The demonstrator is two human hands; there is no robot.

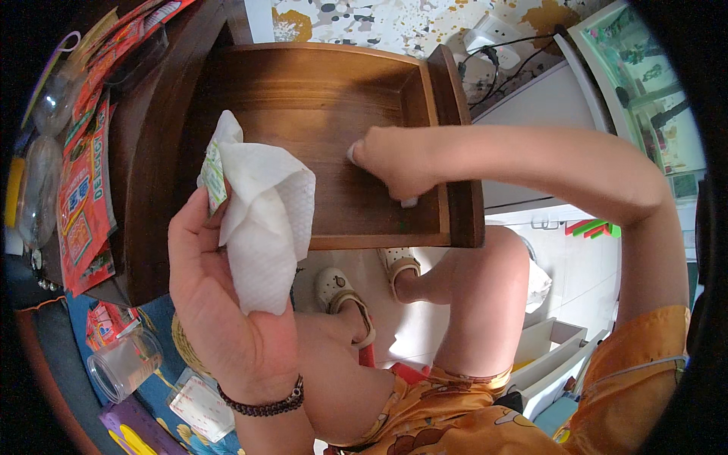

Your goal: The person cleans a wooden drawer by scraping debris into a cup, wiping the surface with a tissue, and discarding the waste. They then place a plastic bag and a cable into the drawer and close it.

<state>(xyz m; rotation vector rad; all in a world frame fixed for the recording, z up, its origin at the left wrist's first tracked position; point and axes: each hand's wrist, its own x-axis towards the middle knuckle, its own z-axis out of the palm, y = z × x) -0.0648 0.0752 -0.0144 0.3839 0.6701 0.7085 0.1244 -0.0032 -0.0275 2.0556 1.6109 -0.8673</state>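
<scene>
A dark wooden drawer is pulled out, its brown inside in view. My left hand, palm up with a beaded bracelet on the wrist, holds a crumpled white tissue or cloth and a small green-and-white printed packet between thumb and fingers, in front of the drawer's left part. Over the drawer's right half, my right hand is curled round something white, of which only small bits show at the fingers; it is near or on the drawer's floor, but contact cannot be told.
Red snack packets and clear plastic containers lie on the dark wooden top at left. Below are a clear jar and a white packet on blue fabric. A power strip with cables is behind, beside a grey-white cabinet.
</scene>
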